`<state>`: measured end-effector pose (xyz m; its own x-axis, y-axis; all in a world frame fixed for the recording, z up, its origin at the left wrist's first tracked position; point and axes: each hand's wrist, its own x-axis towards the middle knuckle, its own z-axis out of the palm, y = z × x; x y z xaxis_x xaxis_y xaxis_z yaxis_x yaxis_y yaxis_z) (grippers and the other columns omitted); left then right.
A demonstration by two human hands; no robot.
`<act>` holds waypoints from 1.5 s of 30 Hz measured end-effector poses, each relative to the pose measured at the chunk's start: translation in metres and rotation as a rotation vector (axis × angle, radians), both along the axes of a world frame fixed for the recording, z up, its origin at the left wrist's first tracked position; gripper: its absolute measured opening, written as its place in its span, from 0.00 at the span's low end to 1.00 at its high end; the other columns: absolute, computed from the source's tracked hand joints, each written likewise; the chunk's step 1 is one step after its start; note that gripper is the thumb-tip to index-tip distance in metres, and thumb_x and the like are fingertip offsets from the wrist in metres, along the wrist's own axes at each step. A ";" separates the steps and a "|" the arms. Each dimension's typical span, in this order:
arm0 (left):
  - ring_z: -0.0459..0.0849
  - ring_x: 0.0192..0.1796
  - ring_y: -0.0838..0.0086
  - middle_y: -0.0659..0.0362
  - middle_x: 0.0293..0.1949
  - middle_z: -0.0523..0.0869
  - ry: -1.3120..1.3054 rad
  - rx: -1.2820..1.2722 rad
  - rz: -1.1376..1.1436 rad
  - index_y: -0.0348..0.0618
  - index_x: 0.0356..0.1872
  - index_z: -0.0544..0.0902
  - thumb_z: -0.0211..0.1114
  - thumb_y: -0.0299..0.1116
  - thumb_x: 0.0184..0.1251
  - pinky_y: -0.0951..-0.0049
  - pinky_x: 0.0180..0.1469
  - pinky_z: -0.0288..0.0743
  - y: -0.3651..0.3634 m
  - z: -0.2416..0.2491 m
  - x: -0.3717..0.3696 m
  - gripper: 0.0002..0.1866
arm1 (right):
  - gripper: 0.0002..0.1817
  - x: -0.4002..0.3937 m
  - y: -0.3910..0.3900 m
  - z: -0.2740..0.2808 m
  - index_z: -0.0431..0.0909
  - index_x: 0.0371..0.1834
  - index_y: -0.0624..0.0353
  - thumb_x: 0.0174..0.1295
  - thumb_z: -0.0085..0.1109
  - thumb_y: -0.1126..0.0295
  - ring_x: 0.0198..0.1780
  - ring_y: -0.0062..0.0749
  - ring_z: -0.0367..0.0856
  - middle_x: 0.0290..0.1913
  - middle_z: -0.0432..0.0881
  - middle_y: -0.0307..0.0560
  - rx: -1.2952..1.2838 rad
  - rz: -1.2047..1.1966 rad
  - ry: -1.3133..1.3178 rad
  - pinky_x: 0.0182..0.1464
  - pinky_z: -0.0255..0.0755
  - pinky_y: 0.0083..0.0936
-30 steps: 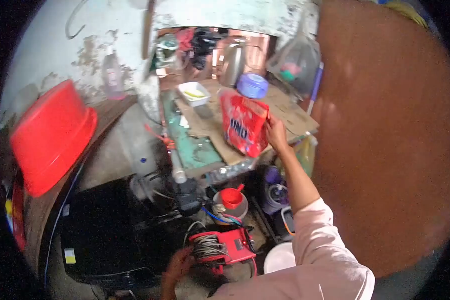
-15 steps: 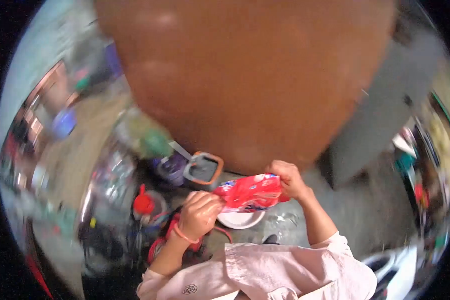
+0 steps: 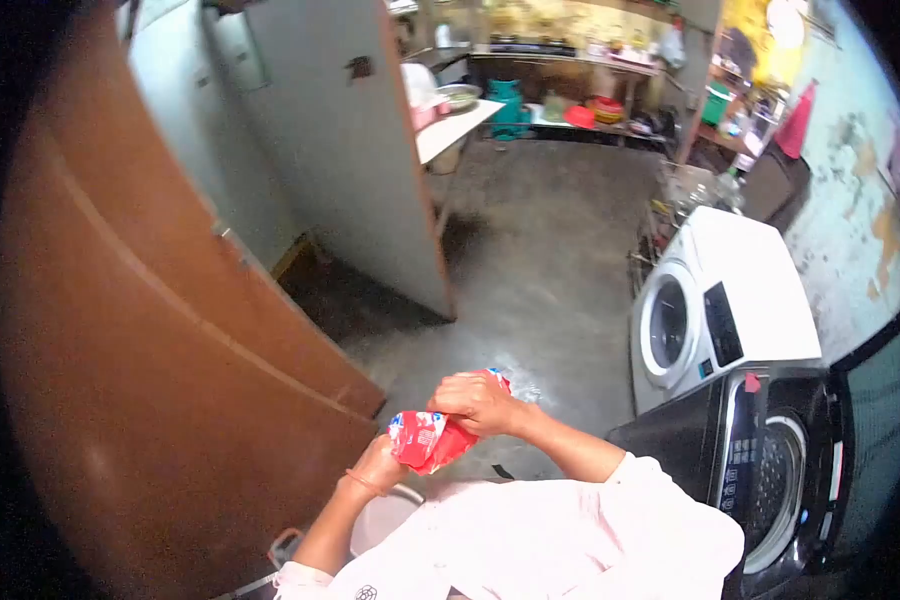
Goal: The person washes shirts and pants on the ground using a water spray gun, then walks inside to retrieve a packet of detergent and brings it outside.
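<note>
A red plastic packet with white and blue print is stretched between my two hands in front of my chest. My left hand, with a band at the wrist, is closed on its left end. Farther right and higher, my right hand is wrapped over the other end, and a bit of the packet shows beyond the knuckles. The packet looks crumpled; its contents cannot be seen. Below my left forearm, a pale basin is partly covered by my arm and shirt.
A brown door stands close on my left, beside a grey partition. To the right are a white front-loading washing machine and a black one. Grey floor leads to shelves and a teal gas cylinder.
My view has swung right, from the door and floor items to the washing machines and kitchen area. My hands still hold the packet, now more bunched, with the right hand farther over it.
</note>
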<state>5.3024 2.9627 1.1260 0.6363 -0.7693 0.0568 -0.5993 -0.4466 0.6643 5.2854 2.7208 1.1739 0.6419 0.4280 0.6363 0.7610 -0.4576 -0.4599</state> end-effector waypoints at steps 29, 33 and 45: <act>0.81 0.47 0.55 0.47 0.43 0.83 0.167 0.284 -1.065 0.42 0.42 0.81 0.55 0.38 0.61 0.60 0.49 0.74 -0.744 -0.156 0.443 0.14 | 0.09 0.313 -0.575 -0.112 0.79 0.34 0.64 0.55 0.48 0.78 0.35 0.47 0.79 0.31 0.80 0.53 0.347 -1.089 0.191 0.38 0.73 0.35; 0.80 0.50 0.49 0.42 0.47 0.81 -0.064 0.611 -0.882 0.37 0.45 0.80 0.52 0.39 0.63 0.55 0.51 0.73 -0.875 -0.099 0.524 0.18 | 0.09 0.384 -0.709 -0.128 0.79 0.36 0.64 0.57 0.48 0.78 0.39 0.42 0.81 0.33 0.81 0.53 0.557 -1.222 0.208 0.42 0.74 0.33; 0.83 0.48 0.55 0.43 0.42 0.83 -0.442 0.858 -0.826 0.39 0.39 0.84 0.56 0.29 0.60 0.60 0.48 0.78 -1.208 -0.086 0.807 0.11 | 0.09 0.641 -1.073 -0.170 0.83 0.38 0.59 0.56 0.54 0.76 0.43 0.37 0.75 0.36 0.74 0.47 0.686 -1.217 0.206 0.47 0.69 0.26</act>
<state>6.1095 1.7542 1.0404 0.0060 -0.8212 -0.5706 -0.9995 -0.0218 0.0209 5.9263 1.6478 1.0035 0.4859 -0.8055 0.3393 -0.0497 -0.4130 -0.9094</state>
